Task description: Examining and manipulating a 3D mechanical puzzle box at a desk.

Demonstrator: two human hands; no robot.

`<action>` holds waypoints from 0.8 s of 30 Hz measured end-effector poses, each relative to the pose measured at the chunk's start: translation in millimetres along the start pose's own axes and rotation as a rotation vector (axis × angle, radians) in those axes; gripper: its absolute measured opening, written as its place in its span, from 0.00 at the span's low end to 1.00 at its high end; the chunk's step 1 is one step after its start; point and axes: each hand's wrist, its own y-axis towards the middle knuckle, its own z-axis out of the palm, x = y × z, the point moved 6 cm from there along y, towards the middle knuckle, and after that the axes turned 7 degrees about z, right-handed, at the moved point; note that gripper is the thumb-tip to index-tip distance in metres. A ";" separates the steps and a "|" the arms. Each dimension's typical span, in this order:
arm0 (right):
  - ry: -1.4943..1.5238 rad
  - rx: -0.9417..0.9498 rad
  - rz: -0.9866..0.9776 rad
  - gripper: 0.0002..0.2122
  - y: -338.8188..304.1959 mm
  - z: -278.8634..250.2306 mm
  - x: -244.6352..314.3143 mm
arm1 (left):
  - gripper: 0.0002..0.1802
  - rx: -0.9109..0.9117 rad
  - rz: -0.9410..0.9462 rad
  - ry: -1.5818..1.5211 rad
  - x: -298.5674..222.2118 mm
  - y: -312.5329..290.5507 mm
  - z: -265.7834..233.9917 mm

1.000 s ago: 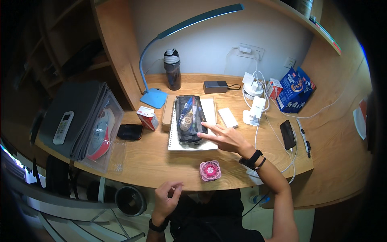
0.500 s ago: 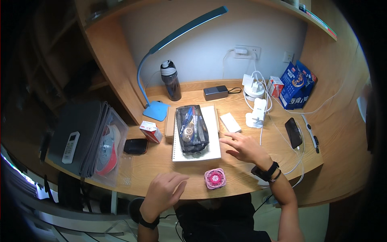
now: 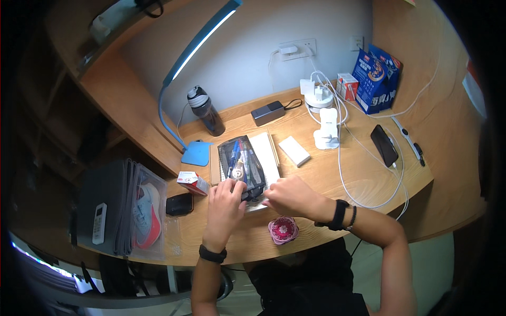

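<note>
Midway between the table's (image 3: 321, 176) front and back edges, a bit left of center, I've got the black mesh pouch (image 3: 255, 164) lying on a white notebook (image 3: 266, 150), pens showing through. My left hand (image 3: 225, 205) is curled over its near left corner, and the right hand (image 3: 295, 196) is bent in loosely at the near right. Fingertips are hidden on both hands, so I honestly can't tell if either one is pinching anything. My read: the step is two-handed work on that near end, and any next move calls for one side steadying while the other does the fine stuff, or the pouch could slide on the paper.

Room-wise, the left is tight: a red-and-white carton (image 3: 193, 182) and a black case (image 3: 179, 204) sit just beside that hand. The pink box (image 3: 283, 229) is near the front edge, right below the right hand, so I'd mind the wrist. Toward the right front corner there's bare wood, but a white cable (image 3: 341, 179) loops through it. Toward the back edge, the white box (image 3: 294, 151) limits a straight push.
</note>
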 end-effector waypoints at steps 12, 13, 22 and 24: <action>-0.054 -0.123 0.161 0.13 23.5 22.0 10.8 | 0.09 -0.184 0.159 -0.030 3.6 -3.5 17.8; -0.012 -0.081 0.162 0.09 23.6 15.7 9.8 | 0.09 -0.226 0.149 -0.079 3.1 -3.6 15.7; 0.023 -0.153 0.197 0.06 13.8 27.0 -3.8 | 0.08 -0.318 0.162 -0.206 0.9 -4.4 17.5; 0.118 -0.139 0.158 0.11 10.7 23.0 -14.5 | 0.09 -0.303 0.188 -0.212 2.4 -8.5 18.4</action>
